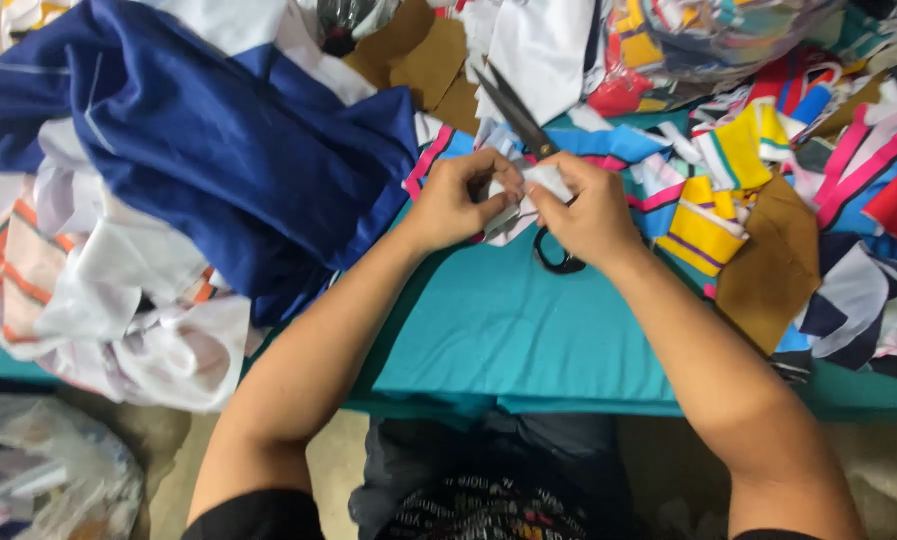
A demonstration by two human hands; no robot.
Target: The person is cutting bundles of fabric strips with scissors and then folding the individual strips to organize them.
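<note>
near left on the floor, a clear bag point(39, 470) holds scraps, too blurred to tell apart. a teal cloth point(519, 340) covers the table, bare in front of the person. just beyond that bare patch the left hand point(459, 200) pinches a small white scrap point(547, 180), and the right hand point(589, 215) grips the same scrap from the other side with the scissors point(529, 125) in its grasp, black loops under the palm, blades open and pointing far left. left of the hands a blue cloth point(219, 140) lies heaped over white and striped pieces point(99, 290). right of them, yellow, pink and brown scraps point(769, 200) crowd the table. far right, another clear bag point(709, 35) is stuffed with coloured scraps
</note>
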